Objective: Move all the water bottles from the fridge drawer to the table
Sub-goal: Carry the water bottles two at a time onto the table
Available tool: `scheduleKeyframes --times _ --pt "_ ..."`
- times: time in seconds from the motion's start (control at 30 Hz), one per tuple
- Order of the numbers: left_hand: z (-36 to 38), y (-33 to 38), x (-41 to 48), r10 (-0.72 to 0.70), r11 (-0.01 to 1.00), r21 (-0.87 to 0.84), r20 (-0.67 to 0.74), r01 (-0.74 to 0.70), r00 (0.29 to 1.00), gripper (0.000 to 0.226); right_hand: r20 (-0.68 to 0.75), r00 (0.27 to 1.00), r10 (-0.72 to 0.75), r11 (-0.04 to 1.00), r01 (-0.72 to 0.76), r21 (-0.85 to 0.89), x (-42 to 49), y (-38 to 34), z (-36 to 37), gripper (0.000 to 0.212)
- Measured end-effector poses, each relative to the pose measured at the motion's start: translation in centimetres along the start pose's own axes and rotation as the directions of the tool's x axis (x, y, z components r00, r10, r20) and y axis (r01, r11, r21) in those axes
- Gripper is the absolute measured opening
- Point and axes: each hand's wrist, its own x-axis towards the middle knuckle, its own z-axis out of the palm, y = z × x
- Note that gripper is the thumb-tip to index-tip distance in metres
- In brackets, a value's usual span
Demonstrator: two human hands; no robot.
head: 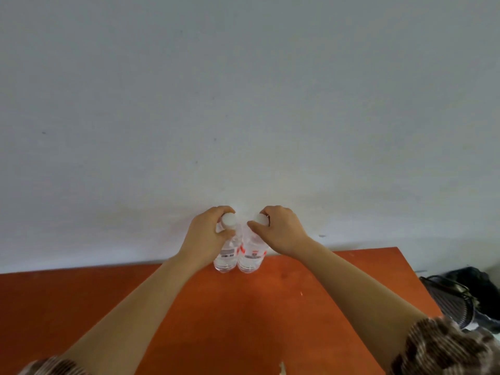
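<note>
Two clear ribbed plastic bottles stand touching on a smooth orange counter (216,315) — left hand (205,234) grips the left bottle (226,255) neck, right hand (281,228) the right bottle (250,257).

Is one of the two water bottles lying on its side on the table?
No: both stand upright on the orange table, the left bottle held by the left hand, the right bottle by the right hand.

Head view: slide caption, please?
Left hand and right hand grip the left water bottle and right water bottle, upright on the orange table.
</note>
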Motion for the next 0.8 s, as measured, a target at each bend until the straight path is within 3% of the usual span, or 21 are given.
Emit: scheduleKeyframes --times 0.23,0.33,0.43,0.6,0.7,0.8 --pt "0.4 -0.6 0.2 -0.006 0.999 0.034 -0.028 0.007 1.0 0.042 0.048 0.999 0.015 0.999 -0.013 -0.04 0.8 0.2 0.5 0.032" --pt "0.6 -0.6 -0.2 -0.036 0.999 0.022 -0.024 0.037 0.999 0.051 0.094 0.995 0.038 0.998 -0.034 -0.046 0.1 0.9 0.9 0.043" --pt "0.5 -0.2 -0.6 -0.071 0.997 0.005 -0.026 0.071 0.997 0.051 0.094 0.99 0.107 0.992 -0.112 0.055 -0.6 1.7 1.2 0.057" --pt "0.3 1.2 -1.4 -0.111 0.994 0.013 -0.025 0.112 0.993 0.056 0.074 0.984 0.16 0.968 -0.171 0.184 -2.7 2.2 1.5 0.063" --pt "0.6 2.9 -2.6 -0.106 0.993 0.043 -0.087 0.11 0.991 0.059 0.044 0.989 0.14 0.971 -0.146 0.188 -4.8 2.4 0.9 0.059" --pt "1.8 5.2 -4.5 -0.013 0.995 0.09 -0.196 0.031 0.981 0.052 0.02 0.993 0.117 0.98 -0.119 0.159 -7.9 3.4 -0.3 0.055"
